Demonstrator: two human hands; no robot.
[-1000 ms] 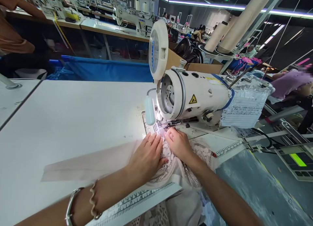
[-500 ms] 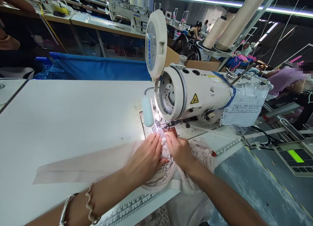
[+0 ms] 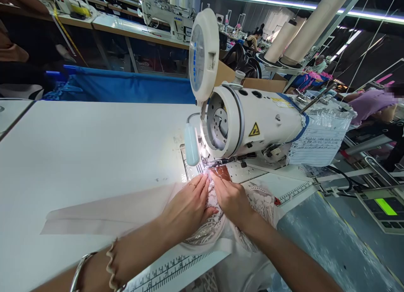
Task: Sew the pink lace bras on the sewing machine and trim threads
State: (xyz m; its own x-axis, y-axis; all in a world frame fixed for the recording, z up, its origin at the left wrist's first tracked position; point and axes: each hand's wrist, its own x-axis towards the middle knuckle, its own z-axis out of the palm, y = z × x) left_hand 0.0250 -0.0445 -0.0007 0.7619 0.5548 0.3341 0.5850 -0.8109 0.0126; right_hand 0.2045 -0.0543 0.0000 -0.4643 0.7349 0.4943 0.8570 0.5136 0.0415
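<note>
Pale pink lace fabric [image 3: 261, 199] lies bunched at the front of a white sewing machine [image 3: 255, 119], part of it hanging over the table edge. My left hand [image 3: 187, 201] presses on the lace with fingers together, just before the lit needle area. Close beside it, my right hand [image 3: 232, 197] pinches the same cloth, its fingertips nearly meeting the left ones. A sheer strip [image 3: 104, 212] of pale material stretches leftward across the table. Under the lamp, the cloth right at the needle is bright and partly hidden by my fingers.
A light blue lamp [image 3: 191, 144] hangs by the needle. A printed ruler [image 3: 176, 271] runs along the white table's [image 3: 94, 157] front edge. Behind is a blue cloth bin [image 3: 132, 86]; a control panel [image 3: 383, 208] sits at right. Other people work in the background.
My right fingers have shifted slightly down and left, uncovering more of the brown-red plate near the needle. Both hands stay on the lace; the view has moved a little.
</note>
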